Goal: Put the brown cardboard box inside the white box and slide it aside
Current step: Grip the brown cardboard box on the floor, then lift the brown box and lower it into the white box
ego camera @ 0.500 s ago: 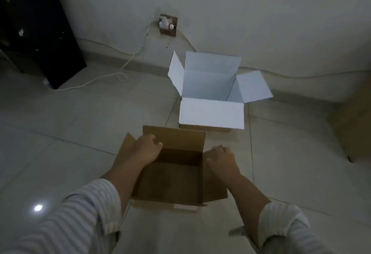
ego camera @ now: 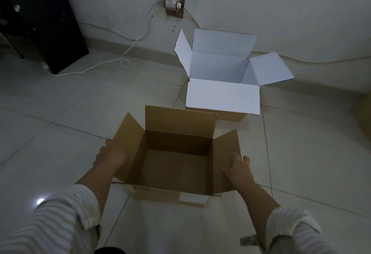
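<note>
Open-flapped, empty brown cardboard box (ego camera: 176, 165)

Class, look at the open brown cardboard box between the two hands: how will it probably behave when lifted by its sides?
The brown cardboard box looks empty, so probably light. Its four flaps stand loose and may flop or catch on the white box. Thin walls could flex inward under the hands.

My left hand (ego camera: 112, 153) and right hand (ego camera: 239, 165) flank the brown box (ego camera: 176, 165), bare floor (ego camera: 60, 133) wide open to either side. Ahead, the white box (ego camera: 220, 76) gapes upward, but its near flap (ego camera: 222, 96) and the brown box's raised far flap (ego camera: 180, 119) stand between. The wall (ego camera: 261, 2) closes off the room just behind it.
</note>
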`<action>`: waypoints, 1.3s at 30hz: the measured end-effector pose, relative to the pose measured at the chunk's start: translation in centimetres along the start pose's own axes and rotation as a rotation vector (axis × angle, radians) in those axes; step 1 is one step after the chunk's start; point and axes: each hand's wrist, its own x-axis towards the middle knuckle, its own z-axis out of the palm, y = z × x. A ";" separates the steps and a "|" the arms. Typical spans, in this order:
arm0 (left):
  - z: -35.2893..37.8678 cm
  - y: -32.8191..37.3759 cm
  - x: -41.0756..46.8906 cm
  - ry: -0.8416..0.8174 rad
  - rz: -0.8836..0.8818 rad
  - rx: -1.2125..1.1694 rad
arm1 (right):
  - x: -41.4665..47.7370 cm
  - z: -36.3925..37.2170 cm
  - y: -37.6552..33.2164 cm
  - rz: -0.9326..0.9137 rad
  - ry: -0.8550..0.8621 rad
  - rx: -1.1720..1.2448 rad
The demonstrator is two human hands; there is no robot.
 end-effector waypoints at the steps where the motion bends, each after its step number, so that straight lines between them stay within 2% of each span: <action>1: 0.0 -0.2 0.1 -0.010 0.019 -0.033 | 0.2 0.1 0.1 -0.004 -0.010 0.028; 7: 1.1 -0.7 0.3 0.061 0.197 0.066 | 0.6 0.0 0.3 -0.095 0.030 -0.022; 11: 1.7 -0.4 -0.4 0.120 0.214 0.041 | 0.1 -0.5 -0.5 -0.191 0.058 -0.016; 17: 0.0 1.4 -3.6 0.132 0.268 0.034 | -2.1 -3.3 -2.1 -0.166 0.107 -0.030; 29: -17.5 10.8 -13.7 0.138 0.336 0.099 | -8.0 -22.5 -9.1 -0.170 0.111 -0.103; 39: -27.3 26.5 -16.7 0.155 0.414 0.037 | -4.6 -39.1 -13.8 -0.178 0.213 -0.101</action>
